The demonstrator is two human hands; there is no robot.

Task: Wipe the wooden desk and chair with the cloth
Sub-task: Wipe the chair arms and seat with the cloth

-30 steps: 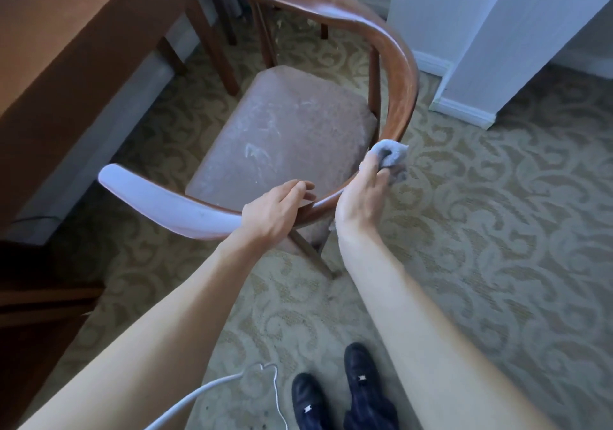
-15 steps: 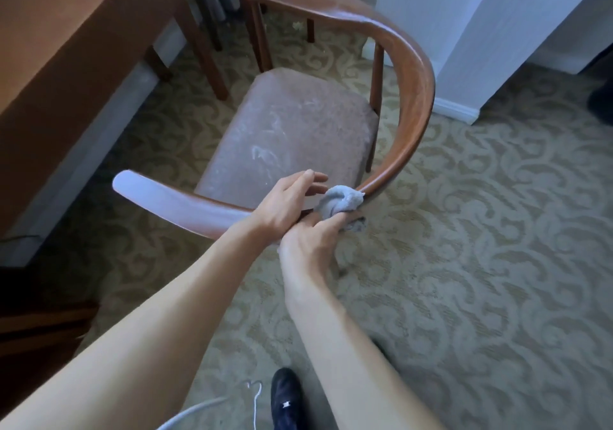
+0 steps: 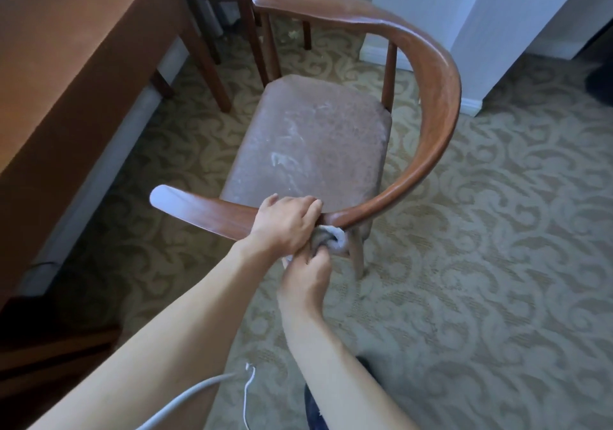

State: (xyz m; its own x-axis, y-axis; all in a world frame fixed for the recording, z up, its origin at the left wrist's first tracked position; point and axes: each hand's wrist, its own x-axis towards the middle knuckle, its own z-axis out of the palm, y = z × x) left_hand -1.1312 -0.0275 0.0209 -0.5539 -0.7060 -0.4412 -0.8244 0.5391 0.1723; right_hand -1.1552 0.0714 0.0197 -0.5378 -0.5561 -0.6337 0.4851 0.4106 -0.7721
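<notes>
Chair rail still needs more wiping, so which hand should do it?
Probably the right hand: it already grips the cloth pressed against the underside of the chair's curved rail. The left hand holds no cloth; it rests over the rail, steadying the chair.

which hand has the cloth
The right hand, below the chair rail, grips the grey cloth. The left hand only rests on top of the rail.
</notes>
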